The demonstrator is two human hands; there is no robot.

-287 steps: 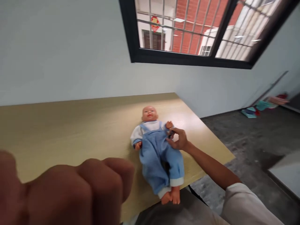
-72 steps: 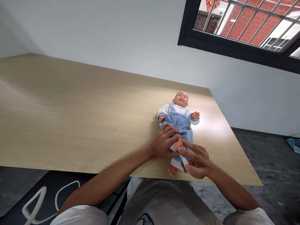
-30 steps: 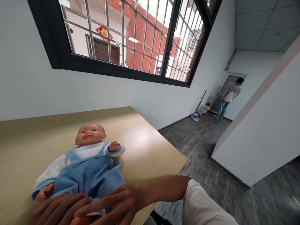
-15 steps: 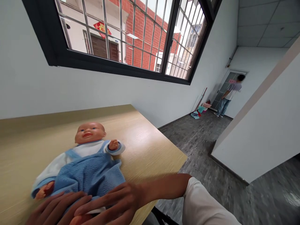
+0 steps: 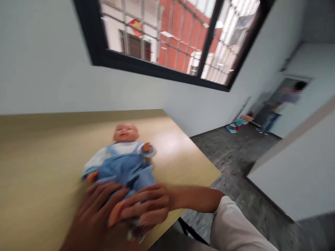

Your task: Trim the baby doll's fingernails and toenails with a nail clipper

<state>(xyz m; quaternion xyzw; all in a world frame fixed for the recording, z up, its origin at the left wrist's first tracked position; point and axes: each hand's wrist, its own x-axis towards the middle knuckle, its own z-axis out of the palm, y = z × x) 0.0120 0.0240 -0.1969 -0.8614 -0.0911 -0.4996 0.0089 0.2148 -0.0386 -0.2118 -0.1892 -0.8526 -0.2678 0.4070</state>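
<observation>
A baby doll (image 5: 128, 167) lies face up on the wooden table, in blue overalls over a white top with blue cuffs. My left hand (image 5: 101, 207) is wrapped over one of its lower legs, and a bare orange-pink foot (image 5: 115, 214) shows beside the fingers. Curled round the doll's other lower leg, my right hand (image 5: 150, 204) covers most of it. Below the right fingers is a small whitish, shiny thing (image 5: 137, 232), too blurred to name. Both feet are partly hidden by my hands.
The table's (image 5: 188, 164) right edge runs beside my right forearm. Behind it is a wall with a barred window (image 5: 167, 38). Far right, a person (image 5: 281, 104) stands by a door, near cleaning tools (image 5: 235, 125) on the grey floor.
My view has swung left, so the doll and window sit further right. My hands have curled more closely round the doll's legs, and a foot shows more clearly between them.
</observation>
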